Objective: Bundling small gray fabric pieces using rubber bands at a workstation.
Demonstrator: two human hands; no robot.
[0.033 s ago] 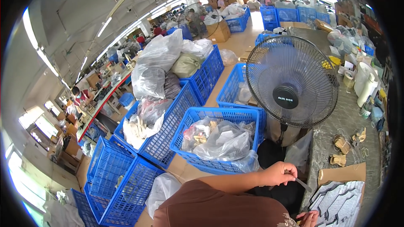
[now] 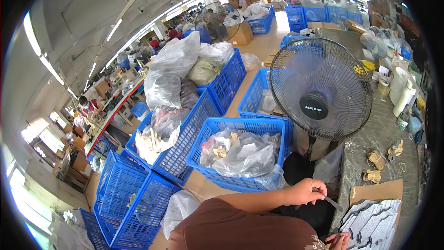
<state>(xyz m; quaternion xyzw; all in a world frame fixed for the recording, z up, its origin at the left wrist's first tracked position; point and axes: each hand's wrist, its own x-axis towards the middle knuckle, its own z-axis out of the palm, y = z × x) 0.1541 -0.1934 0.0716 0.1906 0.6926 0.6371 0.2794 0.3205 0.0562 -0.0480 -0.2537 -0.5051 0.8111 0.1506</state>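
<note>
My left hand [image 2: 307, 191] is closed around a narrow grey strip-like tool [image 2: 334, 203], whose flat end sticks out over the table edge toward the right. Its exact kind is not clear. Low in the picture, my right hand [image 2: 340, 240] has its fingers curled at the left edge of several silvery-grey cut pieces [image 2: 370, 224] with dark wavy edges. What those fingers hold, if anything, is hidden. The pieces lie overlapping in rows on a brown cardboard sheet [image 2: 377, 191]. My brown shirt covers part of the right hand.
A black fan [image 2: 319, 90] stands beyond my left hand, beside the grey-covered table [image 2: 384, 132]. Small tan bundles [image 2: 375, 158] with loose string lie past the cardboard. Blue crates [image 2: 236, 185] filled with plastic bags stand to the left. Other people work far off.
</note>
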